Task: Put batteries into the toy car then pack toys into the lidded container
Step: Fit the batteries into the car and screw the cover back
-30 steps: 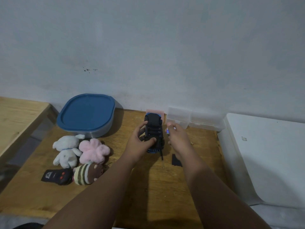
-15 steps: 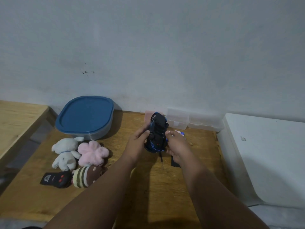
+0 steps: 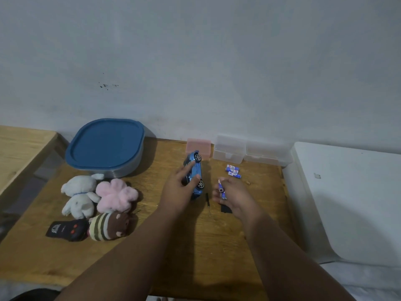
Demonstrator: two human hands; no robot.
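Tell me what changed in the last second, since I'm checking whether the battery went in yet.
The left hand rolled the blue plastic toy car from underside-up onto its side, wheels now facing right. The right hand drew back from the car to the right, still pinching one small blue-and-white battery. The blue-lidded container, plush toys, loose batteries and thin black screwdriver stayed put.

We grip the small blue plastic toy car (image 3: 197,169) on its side, wheels facing right, and pinch one blue-and-white cylindrical battery (image 3: 221,189); loose batteries (image 3: 233,171) lie just beyond, and the blue-lidded grey container (image 3: 106,146) sits closed at left.
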